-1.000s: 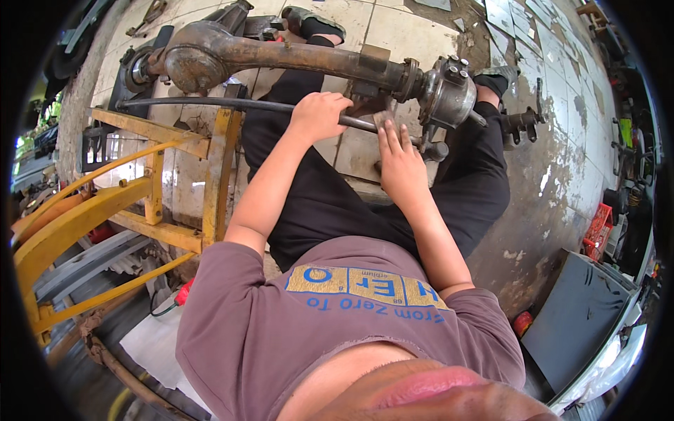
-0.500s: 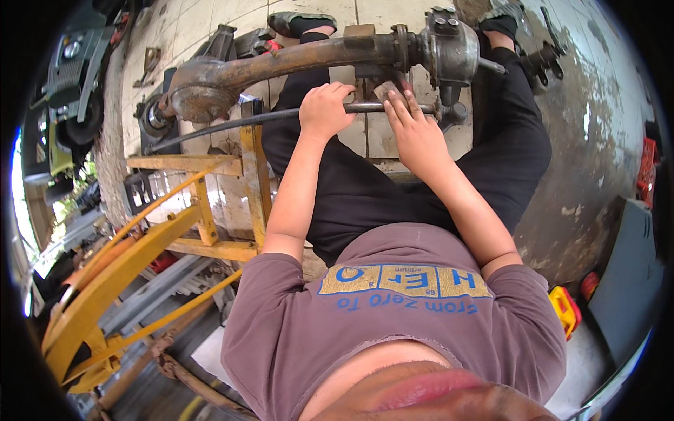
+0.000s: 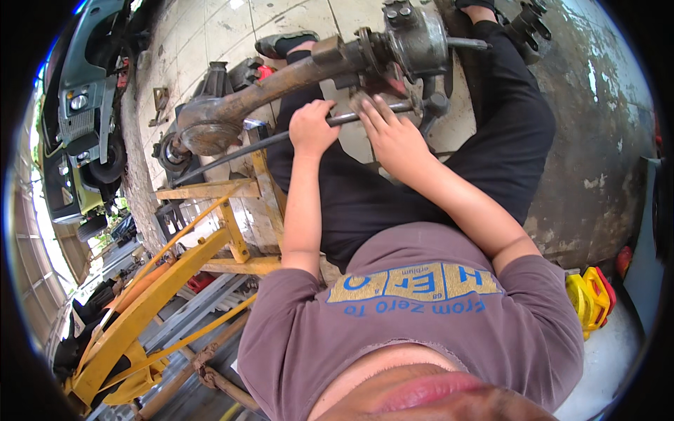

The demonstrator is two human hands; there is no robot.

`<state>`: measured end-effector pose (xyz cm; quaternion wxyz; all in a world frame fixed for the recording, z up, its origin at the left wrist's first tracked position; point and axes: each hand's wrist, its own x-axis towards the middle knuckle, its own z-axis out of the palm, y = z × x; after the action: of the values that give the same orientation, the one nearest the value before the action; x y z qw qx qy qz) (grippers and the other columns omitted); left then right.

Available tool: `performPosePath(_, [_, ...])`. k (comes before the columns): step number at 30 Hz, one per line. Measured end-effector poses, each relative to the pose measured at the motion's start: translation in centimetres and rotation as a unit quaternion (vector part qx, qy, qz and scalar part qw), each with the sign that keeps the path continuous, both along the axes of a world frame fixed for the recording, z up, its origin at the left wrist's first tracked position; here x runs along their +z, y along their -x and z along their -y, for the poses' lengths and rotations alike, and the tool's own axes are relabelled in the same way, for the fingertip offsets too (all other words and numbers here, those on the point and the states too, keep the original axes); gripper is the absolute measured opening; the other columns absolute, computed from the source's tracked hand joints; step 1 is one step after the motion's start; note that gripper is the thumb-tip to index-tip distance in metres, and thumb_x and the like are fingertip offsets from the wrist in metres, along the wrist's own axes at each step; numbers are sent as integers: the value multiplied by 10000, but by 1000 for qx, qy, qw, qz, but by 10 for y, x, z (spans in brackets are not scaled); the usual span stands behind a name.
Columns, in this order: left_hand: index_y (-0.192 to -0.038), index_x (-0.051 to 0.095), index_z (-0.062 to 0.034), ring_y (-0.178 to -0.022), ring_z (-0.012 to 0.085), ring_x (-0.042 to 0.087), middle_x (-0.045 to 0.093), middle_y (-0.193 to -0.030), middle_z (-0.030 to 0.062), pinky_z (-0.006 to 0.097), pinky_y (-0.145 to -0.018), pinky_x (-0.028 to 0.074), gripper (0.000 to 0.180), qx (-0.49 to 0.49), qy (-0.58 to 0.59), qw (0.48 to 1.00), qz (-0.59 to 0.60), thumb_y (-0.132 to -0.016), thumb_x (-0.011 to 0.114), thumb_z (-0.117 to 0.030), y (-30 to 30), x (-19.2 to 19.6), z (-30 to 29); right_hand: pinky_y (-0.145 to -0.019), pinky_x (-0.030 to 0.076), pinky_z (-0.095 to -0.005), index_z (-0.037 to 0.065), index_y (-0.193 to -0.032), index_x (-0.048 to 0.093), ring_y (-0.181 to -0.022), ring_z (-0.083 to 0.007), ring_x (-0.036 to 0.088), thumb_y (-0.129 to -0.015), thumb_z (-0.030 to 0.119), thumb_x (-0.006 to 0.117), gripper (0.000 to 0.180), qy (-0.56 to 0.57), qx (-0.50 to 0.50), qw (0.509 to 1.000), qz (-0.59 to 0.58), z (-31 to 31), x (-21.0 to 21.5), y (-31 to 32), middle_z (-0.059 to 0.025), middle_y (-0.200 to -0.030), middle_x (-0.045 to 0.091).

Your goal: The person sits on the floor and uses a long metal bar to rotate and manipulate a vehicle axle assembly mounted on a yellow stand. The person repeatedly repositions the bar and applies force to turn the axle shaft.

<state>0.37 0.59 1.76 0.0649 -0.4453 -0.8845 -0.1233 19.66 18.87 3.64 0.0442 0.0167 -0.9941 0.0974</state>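
A long thin metal steering rod [image 3: 242, 150] slants across in front of my legs, its right end meeting a joint [image 3: 437, 105] below the axle. My left hand [image 3: 312, 130] is wrapped round the rod near its middle. To the right, my right hand [image 3: 394, 140] lies over the rod with its fingers stretched and pressed together. Under those fingertips a small brownish piece, which looks like sandpaper [image 3: 357, 100], is pressed to the rod; it is blurred and mostly covered. Just beyond is the rusty axle housing [image 3: 281, 83], with a round hub [image 3: 419, 45] at its right.
At my left stands a yellow metal frame [image 3: 158, 295], close to my forearm. A vehicle [image 3: 84, 105] is at the far left. Pale floor tiles [image 3: 210, 35] lie beyond the axle. A yellow and red object [image 3: 588, 298] is by my right elbow.
The view has turned, so the axle and rod now slant more. My right hand and the brownish piece have moved left along the rod, nearer my left hand, which keeps its grip.
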Motion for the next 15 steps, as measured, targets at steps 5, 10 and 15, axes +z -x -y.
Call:
performPosePath(5, [-1061, 826, -157, -894, 272, 756, 773, -956, 26, 435, -820, 595, 220, 12, 5, 1000, 11, -861, 853, -243, 0, 1, 2, -973, 599, -400, -24, -1588, 598, -1612, -338, 501, -1016, 159, 608, 600, 14, 11, 1000, -18, -5, 2, -9, -197, -1716, 542])
performPosePath(10, [-1040, 824, -162, -862, 248, 762, 765, -917, 12, 413, -793, 592, 181, 3, -5, 1000, -28, -872, 848, -227, 6, 0, -7, -951, 613, -412, -30, -1570, 612, -1606, -331, 510, -1020, 150, 596, 578, 23, -21, 998, -57, -5, -13, 14, -196, -1703, 556])
performPosePath(15, [-1019, 819, -163, -843, 246, 756, 759, -903, 12, 416, -782, 584, 164, 10, -7, 1000, -20, -871, 852, -226, -4, -2, -2, -950, 626, -421, -45, -1580, 596, -1614, -324, 503, -1021, 149, 598, 592, 42, 7, 998, -52, -6, -11, -8, -201, -1713, 543])
